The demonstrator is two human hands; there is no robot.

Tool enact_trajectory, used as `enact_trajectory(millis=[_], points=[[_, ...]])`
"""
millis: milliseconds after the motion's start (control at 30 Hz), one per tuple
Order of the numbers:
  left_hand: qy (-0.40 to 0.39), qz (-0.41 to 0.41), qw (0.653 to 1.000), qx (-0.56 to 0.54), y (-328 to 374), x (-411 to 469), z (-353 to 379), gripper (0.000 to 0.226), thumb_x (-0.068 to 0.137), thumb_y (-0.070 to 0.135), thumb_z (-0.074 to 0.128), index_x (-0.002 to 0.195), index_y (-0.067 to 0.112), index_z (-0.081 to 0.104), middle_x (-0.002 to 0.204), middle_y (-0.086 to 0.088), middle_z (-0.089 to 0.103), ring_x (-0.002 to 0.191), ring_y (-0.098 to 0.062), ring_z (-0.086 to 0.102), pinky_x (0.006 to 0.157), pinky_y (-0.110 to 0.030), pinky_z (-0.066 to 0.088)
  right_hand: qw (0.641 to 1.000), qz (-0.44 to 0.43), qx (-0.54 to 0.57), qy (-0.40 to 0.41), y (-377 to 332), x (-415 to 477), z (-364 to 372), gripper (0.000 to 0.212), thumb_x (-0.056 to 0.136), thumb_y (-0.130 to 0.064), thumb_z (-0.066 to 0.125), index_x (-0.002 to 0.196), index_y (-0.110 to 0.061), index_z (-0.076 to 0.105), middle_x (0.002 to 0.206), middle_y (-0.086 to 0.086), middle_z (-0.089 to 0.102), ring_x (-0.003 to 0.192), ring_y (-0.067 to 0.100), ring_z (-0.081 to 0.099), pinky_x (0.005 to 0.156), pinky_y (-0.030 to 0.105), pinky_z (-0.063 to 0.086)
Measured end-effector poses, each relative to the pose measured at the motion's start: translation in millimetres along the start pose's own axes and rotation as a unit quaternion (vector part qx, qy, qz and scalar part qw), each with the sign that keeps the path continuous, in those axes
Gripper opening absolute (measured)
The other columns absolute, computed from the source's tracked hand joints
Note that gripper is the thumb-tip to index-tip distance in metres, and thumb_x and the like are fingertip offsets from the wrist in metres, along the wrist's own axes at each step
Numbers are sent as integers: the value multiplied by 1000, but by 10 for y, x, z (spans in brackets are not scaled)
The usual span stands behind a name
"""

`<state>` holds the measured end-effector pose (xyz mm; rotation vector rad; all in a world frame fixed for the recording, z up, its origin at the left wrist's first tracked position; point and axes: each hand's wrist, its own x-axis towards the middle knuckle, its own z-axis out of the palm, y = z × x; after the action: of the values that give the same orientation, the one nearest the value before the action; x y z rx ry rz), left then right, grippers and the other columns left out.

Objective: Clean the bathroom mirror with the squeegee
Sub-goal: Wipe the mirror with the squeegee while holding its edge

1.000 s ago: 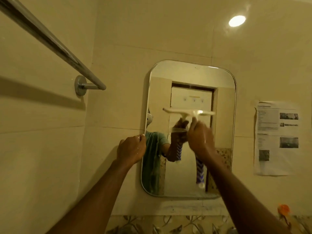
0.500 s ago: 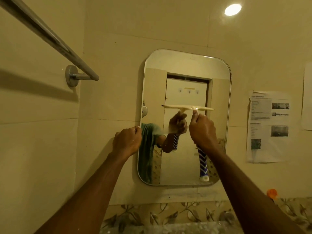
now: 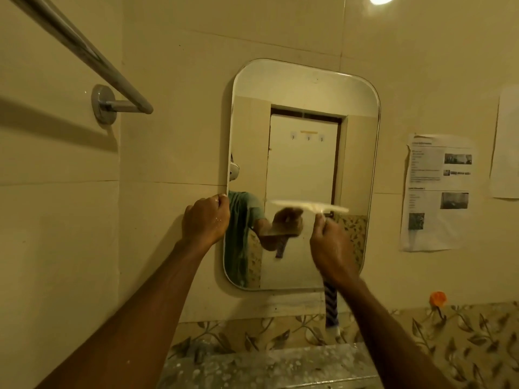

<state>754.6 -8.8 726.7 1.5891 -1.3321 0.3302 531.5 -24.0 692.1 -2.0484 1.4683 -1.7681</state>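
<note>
Squeegee (image 3: 309,205): lay level across the mirror (image 3: 303,88), blurred.
Right hand (image 3: 332,245): fist clamped on its handle.
Left hand (image 3: 205,220): closed on mirror's left edge.

1. A home bathroom is showing here: glossy cream wall tiles (image 3: 174,113) are covering the walls from the left edge to the right of the frame.
2. A chrome towel rail (image 3: 84,54) is running diagonally across the upper left, fixed to the tile by a round mount.
3. A rounded-corner mirror (image 3: 306,88) is hanging at the centre, reflecting a pale door with small hooks.
4. A leaf-patterned tile border (image 3: 463,343) is running along the bottom right, above what is probably a speckled counter or basin edge (image 3: 266,369); the view is too blurred to tell.
5. Printed sheets (image 3: 438,192) are sticking to the wall at the right, and a small orange hook (image 3: 438,299) is sitting below them.
</note>
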Motion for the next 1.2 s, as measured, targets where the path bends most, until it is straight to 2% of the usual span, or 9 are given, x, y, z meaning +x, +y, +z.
enact_trajectory(millis=[100, 267, 467, 633, 700, 800, 933, 1033, 1200], points=[[0, -3, 1000, 1, 12, 6, 0, 53, 102, 36, 24, 99, 4, 66, 97, -16, 68, 84, -28, 56, 90, -41, 43, 1000, -3, 4, 20, -142, 338, -93, 45, 105, -35, 27, 75, -14, 54, 61, 0, 54, 53, 15, 54, 47, 25, 42], [7, -1, 1000, -7, -28, 29, 51, 53, 102, 37, 24, 97, 5, 66, 95, -16, 68, 86, -29, 58, 93, -44, 45, 999, 13, -32, 8, 160, -136, 89, 39, 105, -31, 30, 79, -14, 53, 60, -6, 50, 50, 7, 47, 43, 18, 26], [8, -4, 1000, -4, -3, 9, 27, 53, 102, 35, 25, 100, 5, 68, 97, -18, 67, 80, -25, 50, 89, -41, 42, 996, 81, -27, -17, 547, -750, 332, 43, 104, -34, 30, 92, -7, 62, 61, -6, 53, 53, 8, 51, 44, 23, 28], [8, -2, 1000, -4, -21, 25, 31, 53, 102, 35, 25, 101, 4, 68, 98, -19, 68, 85, -31, 57, 90, -42, 43, 999, 47, -1, -10, 271, -455, 71, 44, 105, -32, 30, 72, -17, 53, 59, -1, 52, 50, 13, 47, 43, 26, 32], [18, 0, 1000, -4, -34, 36, 46, 53, 102, 35, 25, 98, 3, 68, 96, -18, 68, 87, -32, 59, 91, -43, 45, 1000, 23, 9, 2, 138, -127, -50, 43, 106, -31, 30, 73, -17, 54, 60, -1, 51, 49, 10, 43, 43, 23, 30], [25, 0, 1000, -13, -41, 26, 68, 53, 102, 35, 26, 92, 3, 67, 88, -15, 66, 80, -26, 55, 89, -43, 45, 1000, 8, -4, -4, 96, 116, -102, 46, 105, -35, 28, 80, -12, 59, 65, 1, 56, 55, 11, 50, 47, 23, 30], [33, -6, 999, -23, -70, 42, 110, 52, 101, 36, 27, 88, 4, 66, 79, -10, 60, 78, -26, 56, 86, -43, 48, 999, 31, 3, -12, 434, -412, 156, 38, 105, -29, 30, 72, -25, 49, 59, -2, 52, 47, 8, 46, 42, 18, 32], [37, -13, 999, -26, -78, 47, 135, 51, 101, 37, 28, 84, 6, 65, 79, -11, 60, 78, -28, 58, 84, -43, 49, 996, 82, -7, -21, 715, -833, 343, 36, 104, -30, 32, 76, -22, 52, 57, -3, 54, 45, 8, 50, 39, 19, 35], [39, -26, 998, -30, -32, 30, 123, 54, 100, 38, 27, 88, 3, 66, 85, -16, 64, 80, -31, 58, 82, -44, 48, 993, 98, 9, -62, 729, -939, 246, 36, 104, -31, 32, 79, -20, 54, 58, -3, 55, 45, 4, 48, 36, 14, 36]])
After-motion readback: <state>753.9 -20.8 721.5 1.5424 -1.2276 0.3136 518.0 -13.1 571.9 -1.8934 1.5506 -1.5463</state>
